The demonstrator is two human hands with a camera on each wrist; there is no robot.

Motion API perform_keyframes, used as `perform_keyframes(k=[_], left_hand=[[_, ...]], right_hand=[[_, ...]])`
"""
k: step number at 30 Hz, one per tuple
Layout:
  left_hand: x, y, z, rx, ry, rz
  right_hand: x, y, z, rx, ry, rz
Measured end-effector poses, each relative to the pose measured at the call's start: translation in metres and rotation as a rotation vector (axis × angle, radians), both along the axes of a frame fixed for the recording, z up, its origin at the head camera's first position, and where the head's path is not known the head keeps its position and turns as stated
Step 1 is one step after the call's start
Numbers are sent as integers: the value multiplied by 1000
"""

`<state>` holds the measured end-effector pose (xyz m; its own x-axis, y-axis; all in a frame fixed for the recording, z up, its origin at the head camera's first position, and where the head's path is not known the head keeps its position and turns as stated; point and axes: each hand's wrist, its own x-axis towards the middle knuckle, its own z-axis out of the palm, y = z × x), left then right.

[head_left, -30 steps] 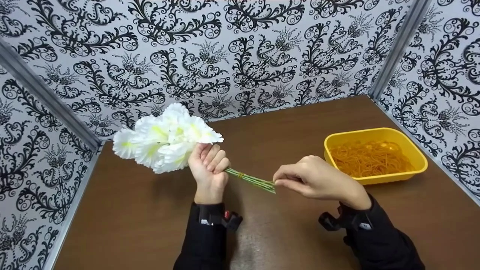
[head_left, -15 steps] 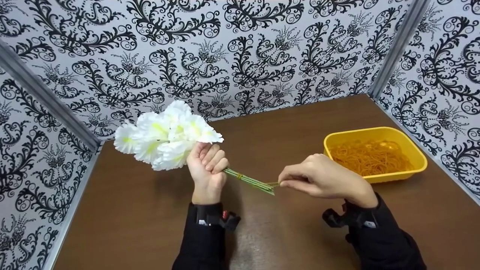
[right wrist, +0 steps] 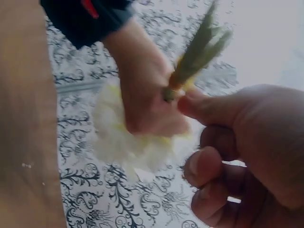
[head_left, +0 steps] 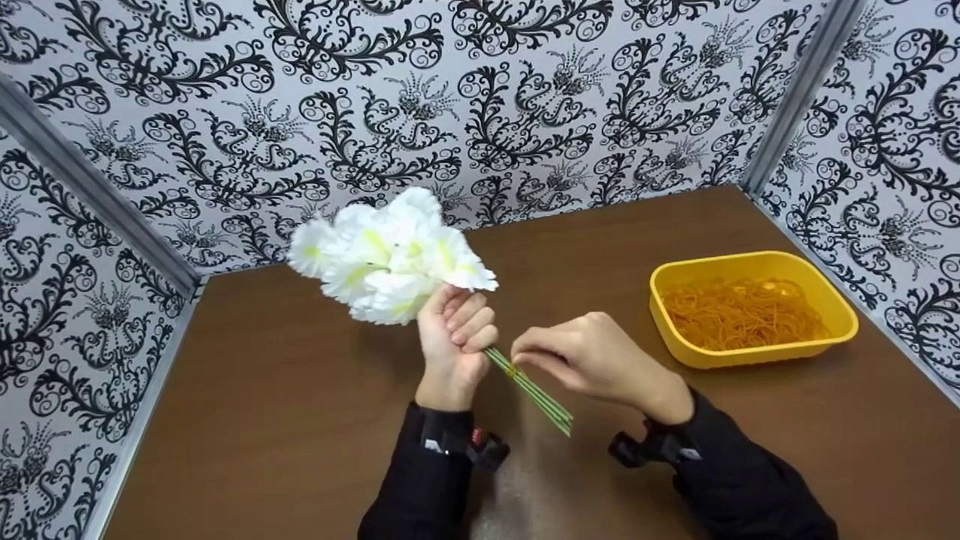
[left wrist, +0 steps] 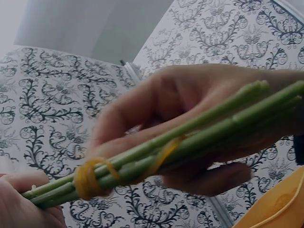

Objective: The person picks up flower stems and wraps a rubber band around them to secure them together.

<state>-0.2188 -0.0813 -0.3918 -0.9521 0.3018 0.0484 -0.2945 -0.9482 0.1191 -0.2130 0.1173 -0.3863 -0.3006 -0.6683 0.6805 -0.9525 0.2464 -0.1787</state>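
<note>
A bunch of white artificial flowers [head_left: 390, 255] with green stems [head_left: 536, 396] is held up over the brown table [head_left: 285, 420]. My left hand [head_left: 457, 337] grips the stems just under the blooms. An orange rubber band [head_left: 511, 370] is wound round the stems, seen close in the left wrist view as the rubber band [left wrist: 88, 178]. My right hand [head_left: 577, 356] pinches at the stems right by that band; its fingers [left wrist: 190, 118] lie behind the stems [left wrist: 199, 133]. In the right wrist view the left hand [right wrist: 147, 95] holds the stems [right wrist: 197, 52] above the blurred flowers [right wrist: 128, 137].
A yellow tray [head_left: 754, 262] full of orange rubber bands [head_left: 742, 315] stands on the table at the right. Black-and-white patterned walls [head_left: 480, 105] close in the table at the back and both sides.
The bunch has shifted right and its stems now point more downward. My right hand has moved from the stem tips up to the band near the left hand.
</note>
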Motion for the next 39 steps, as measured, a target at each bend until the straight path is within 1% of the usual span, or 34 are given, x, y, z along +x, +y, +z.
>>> perform_keyframes(k=[2, 4, 8, 10, 14, 17, 21, 24, 28, 32, 36, 39], left_hand=[[0, 3, 0, -24, -2, -10], [1, 3, 1, -31, -8, 0], [1, -2, 2, -10, -27, 50], [0, -3, 2, 1, -32, 58], [-1, -4, 1, 9, -42, 43], [-3, -4, -1, 23, -55, 30], [-5, -3, -3, 43, -61, 21], [-6, -3, -5, 40, -40, 1], [-7, -2, -7, -13, -16, -27], [-7, -1, -8, -98, -5, -35], [-6, -1, -10, -173, 25, -57], [-5, 0, -14, -250, 55, -59]], right_hand=[[2, -2, 0, -21, 4, -9], [3, -3, 1, -25, -27, -1], [8, -2, 4, 6, -142, 12], [10, -2, 4, 17, -197, -11], [13, -3, 2, 70, -339, -46], [14, -5, 0, 112, -426, -43], [16, -7, -1, 127, -476, -9], [17, -7, -3, 136, -517, 12], [19, -8, -7, 159, -602, 20], [17, -7, -13, 168, -690, 31], [16, -7, -20, 163, -758, 54], [18, -7, -25, 173, -845, 63]])
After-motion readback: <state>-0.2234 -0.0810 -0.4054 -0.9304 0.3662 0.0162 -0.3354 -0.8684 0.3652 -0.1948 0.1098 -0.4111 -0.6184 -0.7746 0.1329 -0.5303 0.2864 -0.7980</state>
